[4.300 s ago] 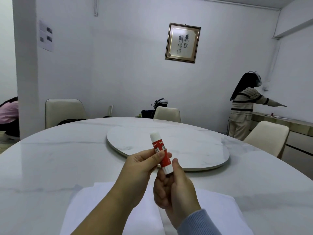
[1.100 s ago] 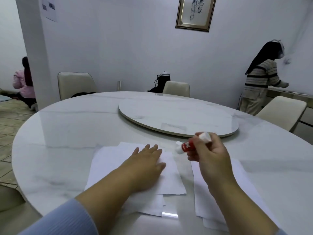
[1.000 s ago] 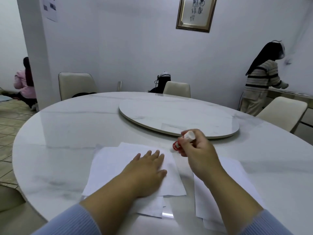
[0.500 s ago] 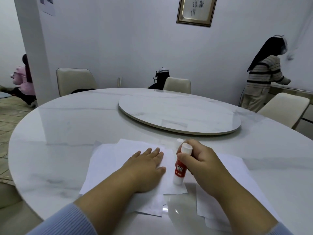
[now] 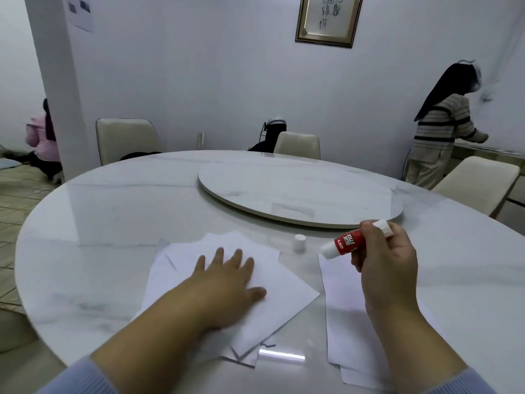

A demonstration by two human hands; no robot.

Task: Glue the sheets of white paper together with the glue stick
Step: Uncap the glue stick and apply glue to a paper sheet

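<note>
A loose stack of white paper sheets [image 5: 284,288] lies on the near part of the marble table. My left hand [image 5: 227,277] presses flat on it, fingers spread. A second pile of white sheets [image 5: 346,331] lies to the right, partly under my right forearm. My right hand [image 5: 386,260] grips a red and white glue stick [image 5: 345,242], held above the table with its open end pointing left and down. The white cap [image 5: 300,242] stands on the table between the two piles.
The round marble table [image 5: 113,251] has a raised turntable [image 5: 298,191] in its middle. Cream chairs [image 5: 125,140] stand around it. A person in a striped top [image 5: 437,140] stands at the far right, another in pink [image 5: 42,137] sits far left.
My right hand has lifted the glue stick off the left stack and swung it right and up. The cap now stands on the table. My left hand stays on the paper.
</note>
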